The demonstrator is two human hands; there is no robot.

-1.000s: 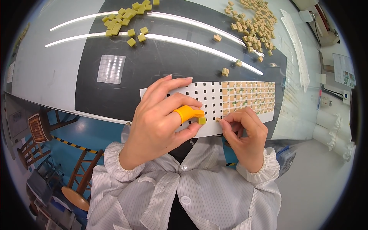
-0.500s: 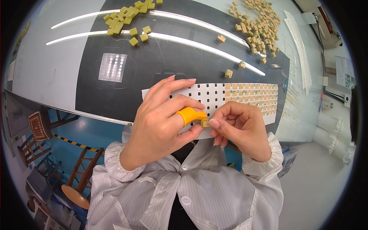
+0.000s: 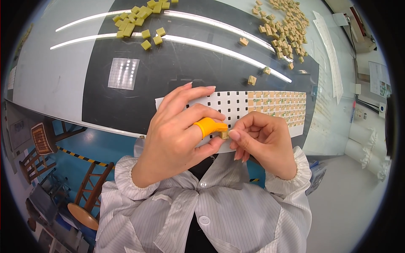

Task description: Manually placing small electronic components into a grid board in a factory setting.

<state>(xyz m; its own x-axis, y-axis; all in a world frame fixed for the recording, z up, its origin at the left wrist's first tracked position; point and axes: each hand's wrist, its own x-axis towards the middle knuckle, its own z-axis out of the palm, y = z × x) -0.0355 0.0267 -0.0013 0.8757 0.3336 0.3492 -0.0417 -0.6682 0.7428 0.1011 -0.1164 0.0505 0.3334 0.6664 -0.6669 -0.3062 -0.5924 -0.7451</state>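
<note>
Fiddly two-handed pinch work on one tiny block.
Looks like the detailing step: the block (image 3: 224, 135), olive and tan, sits just above the near edge of the punched white sheet (image 3: 296, 131), squeezed between the left hand's (image 3: 173, 130) thumb and orange-capped index finger. The right hand's (image 3: 268, 135) thumb and index are nearly closed at its right side (can't tell if they grip anything). I'd say the next move calls for a steady left hold and light right fingertips. Far left, olive blocks (image 3: 130, 25); far right, notched tan ones.
</note>
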